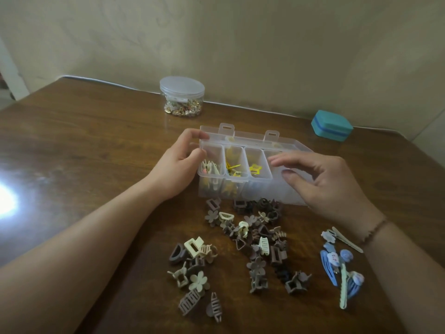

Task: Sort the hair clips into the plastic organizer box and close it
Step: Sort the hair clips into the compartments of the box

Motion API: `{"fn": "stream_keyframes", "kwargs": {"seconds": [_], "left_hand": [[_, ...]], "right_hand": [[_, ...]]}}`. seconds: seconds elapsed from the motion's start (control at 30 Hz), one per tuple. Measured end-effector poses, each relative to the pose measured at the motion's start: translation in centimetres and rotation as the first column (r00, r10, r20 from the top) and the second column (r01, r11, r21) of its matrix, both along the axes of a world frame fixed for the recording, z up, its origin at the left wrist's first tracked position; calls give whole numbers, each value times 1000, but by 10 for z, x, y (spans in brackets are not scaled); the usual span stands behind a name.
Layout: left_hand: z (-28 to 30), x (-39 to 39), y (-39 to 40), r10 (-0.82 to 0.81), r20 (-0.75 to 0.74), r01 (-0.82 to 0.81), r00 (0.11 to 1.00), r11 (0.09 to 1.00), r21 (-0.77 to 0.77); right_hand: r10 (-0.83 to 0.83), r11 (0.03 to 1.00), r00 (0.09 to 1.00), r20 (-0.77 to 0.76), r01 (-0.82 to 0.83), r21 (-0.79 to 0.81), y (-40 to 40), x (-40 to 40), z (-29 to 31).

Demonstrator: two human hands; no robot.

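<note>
A clear plastic organizer box [262, 189] stands open mid-table, its lid [250, 137] tilted back with two latch tabs. Its left compartments hold cream and yellow clips, among them a yellow star clip [254, 169]. My left hand [179, 165] grips the box's left end, thumb on the near side and fingers on the lid corner. My right hand [320, 182] hovers over the right compartments, fingers spread and holding nothing. Several brown and beige claw clips [255, 239] lie in front of the box, a smaller beige pile [192, 266] to the left, and blue snap clips [339, 266] to the right.
A round clear jar [181, 96] with small metal pieces stands at the back by the wall. A teal case [331, 125] sits at the back right. The wooden table [72, 165] carries a bright glare at the left edge.
</note>
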State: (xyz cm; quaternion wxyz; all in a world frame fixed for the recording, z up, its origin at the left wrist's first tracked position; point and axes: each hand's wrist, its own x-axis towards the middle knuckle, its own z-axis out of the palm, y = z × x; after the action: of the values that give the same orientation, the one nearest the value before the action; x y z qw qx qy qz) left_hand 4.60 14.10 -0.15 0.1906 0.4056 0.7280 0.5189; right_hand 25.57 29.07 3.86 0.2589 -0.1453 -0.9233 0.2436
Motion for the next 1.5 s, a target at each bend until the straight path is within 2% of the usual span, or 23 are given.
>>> {"fn": "stream_keyframes", "kwargs": {"seconds": [0.1, 0.2, 0.27, 0.37, 0.43, 0.7, 0.83, 1.03, 1.17, 1.23, 1.3, 1.37, 1.5], "left_hand": [[0, 1, 0, 6, -4, -6, 1000, 1000, 0], [0, 1, 0, 13, -7, -14, 1000, 1000, -2], [1, 2, 0, 11, -10, -11, 1000, 1000, -7], [2, 3, 0, 18, -15, -18, 1000, 1000, -6], [2, 4, 0, 24, -16, -24, 1000, 1000, -3], [2, 5, 0, 22, -11, -22, 1000, 1000, 0], [2, 5, 0, 17, -10, -16, 1000, 1000, 6], [2, 4, 0, 13, -2, -13, 1000, 1000, 1], [0, 3, 0, 11, 9, -11, 1000, 1000, 12], [0, 2, 0, 8, 7, -8, 1000, 1000, 12], [-1, 1, 1, 9, 0, -9, 1000, 1000, 12], [-1, 0, 1, 5, -3, -5, 1000, 1000, 8], [-2, -1, 1, 2, -5, -2, 1000, 1000, 13]], "right_hand": [[-38, 998, 997, -73, 34, -53, -2, 24, 1], [-119, 993, 986, -118, 118, -21, -3, 59, -2], [-133, 990, 988, -78, 135, 29, -4, 85, -9], [-34, 992, 989, 143, 16, 123, -7, 117, -25], [12, 978, 973, 230, -59, 200, -8, 134, -39], [15, 987, 989, 145, -38, 154, -19, 160, -51], [33, 976, 988, 152, -65, 209, -22, 163, -58], [53, 975, 991, 125, -78, 210, -19, 146, -58], [47, 987, 999, 14, -49, 151, -22, 113, -40], [0, 997, 995, -98, 8, 79, -23, 86, -25], [-81, 995, 982, -169, 71, -66, -23, 56, -9], [-117, 989, 978, -174, 98, -110, -20, 22, -1], [-176, 984, 980, -87, 174, -36, -9, -35, -4]]}}
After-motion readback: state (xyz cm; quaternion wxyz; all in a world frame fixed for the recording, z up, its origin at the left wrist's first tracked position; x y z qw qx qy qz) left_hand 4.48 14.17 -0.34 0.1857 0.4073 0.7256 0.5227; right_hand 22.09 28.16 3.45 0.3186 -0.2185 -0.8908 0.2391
